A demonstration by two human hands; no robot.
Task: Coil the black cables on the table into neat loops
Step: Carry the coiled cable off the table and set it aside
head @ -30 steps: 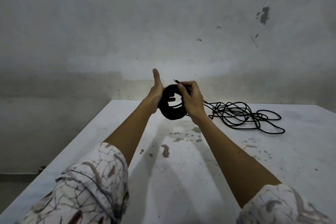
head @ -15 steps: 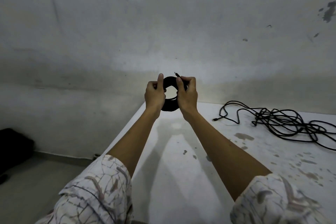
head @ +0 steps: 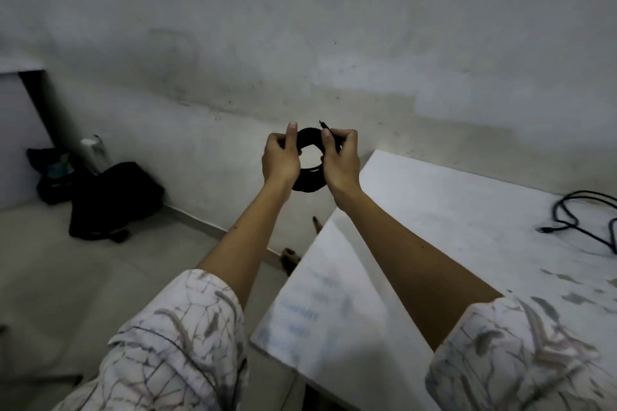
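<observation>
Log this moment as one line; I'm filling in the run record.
phase: coiling | left hand: grips coiled cable | right hand: pinches cable end | loose cable: on table, uncoiled

Black cable coil (head: 309, 182), black loose cable (head: 582, 222), white grey-stained worktop (head: 450, 227), white sleeves (head: 173, 344) with grey-brown crackle pattern, black bag (head: 113, 198)

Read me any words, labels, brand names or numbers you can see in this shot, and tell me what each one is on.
None can be read.
Table: faint bluish marks near its front left corner, too blurred to read.
Coiled cable gripped by the left hand and right hand: no label shows.
Dark bags on the floor: no legible print.
</observation>
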